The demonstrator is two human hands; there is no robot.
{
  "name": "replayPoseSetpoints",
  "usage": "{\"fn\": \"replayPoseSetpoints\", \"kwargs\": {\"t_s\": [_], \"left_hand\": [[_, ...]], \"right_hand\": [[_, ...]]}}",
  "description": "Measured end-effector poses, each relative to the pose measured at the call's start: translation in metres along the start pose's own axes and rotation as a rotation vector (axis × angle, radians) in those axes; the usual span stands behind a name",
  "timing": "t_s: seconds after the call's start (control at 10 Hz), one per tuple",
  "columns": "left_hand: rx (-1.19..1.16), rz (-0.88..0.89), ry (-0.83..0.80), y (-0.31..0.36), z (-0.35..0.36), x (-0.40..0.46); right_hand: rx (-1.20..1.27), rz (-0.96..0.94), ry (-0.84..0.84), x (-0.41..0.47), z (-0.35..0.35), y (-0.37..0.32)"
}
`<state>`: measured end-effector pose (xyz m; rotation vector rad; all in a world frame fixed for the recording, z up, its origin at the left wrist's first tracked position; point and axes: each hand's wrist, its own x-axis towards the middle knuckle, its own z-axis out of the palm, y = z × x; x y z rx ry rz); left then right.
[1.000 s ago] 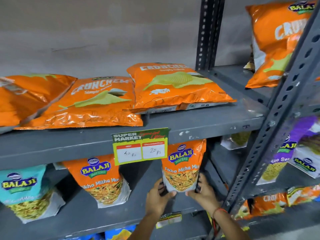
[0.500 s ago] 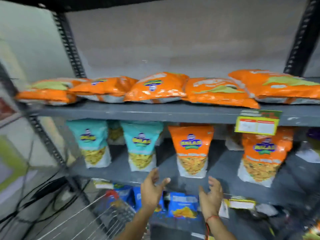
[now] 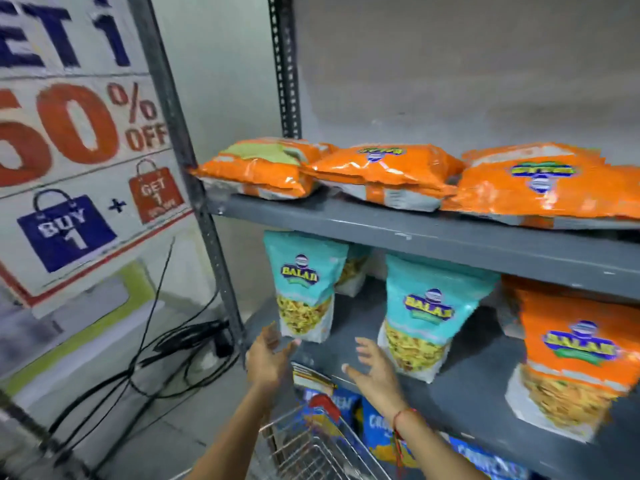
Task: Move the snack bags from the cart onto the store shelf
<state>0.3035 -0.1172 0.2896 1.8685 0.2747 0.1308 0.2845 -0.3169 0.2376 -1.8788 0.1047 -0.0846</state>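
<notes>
Three orange snack bags [image 3: 388,174] lie flat on the upper shelf [image 3: 415,233]; on the middle shelf [image 3: 478,386] stand two teal Balaji pouches [image 3: 304,289] with a third behind, and one orange Balaji pouch [image 3: 568,362]. A poster [image 3: 79,150] reads "60% OFF", "BUY 1", "GET 1". Above the wire cart [image 3: 311,448], the left hand [image 3: 268,358] and right hand [image 3: 375,370] are spread, empty, touching nothing.

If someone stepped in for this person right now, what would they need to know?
Left hand: open, empty, in front of the middle shelf's edge.
Right hand: open, empty, beside it.
Done: teal stand-up snack pouches and an orange stand-up pouch stand on the grey metal middle shelf; flat orange chip bags lie on the shelf above.
Left: the wire cart sits below the hands; its contents are not clearly visible, so check it for remaining bags.
</notes>
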Motion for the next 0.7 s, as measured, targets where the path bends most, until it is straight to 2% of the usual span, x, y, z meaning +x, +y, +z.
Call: {"fn": "replayPoseSetpoints", "kwargs": {"t_s": [0.1,0.2,0.3,0.5,0.7], "left_hand": [[0.008,-0.073,-0.052,-0.018,0.000,0.045],[0.068,-0.085,-0.144,-0.035,0.004,0.088],[0.025,-0.095,-0.222,-0.050,0.009,0.117],[-0.130,0.014,-0.262,-0.075,0.025,0.132],[-0.220,0.041,-0.222,-0.067,0.020,0.107]], "right_hand": [[0.031,0.059,-0.116,0.053,0.029,0.005],[0.104,0.056,-0.150,0.098,0.052,0.010],[0.168,0.053,-0.172,0.128,0.070,0.019],[0.216,0.073,-0.069,0.136,0.088,0.038],[0.217,0.009,0.002,0.123,0.086,0.031]]}}
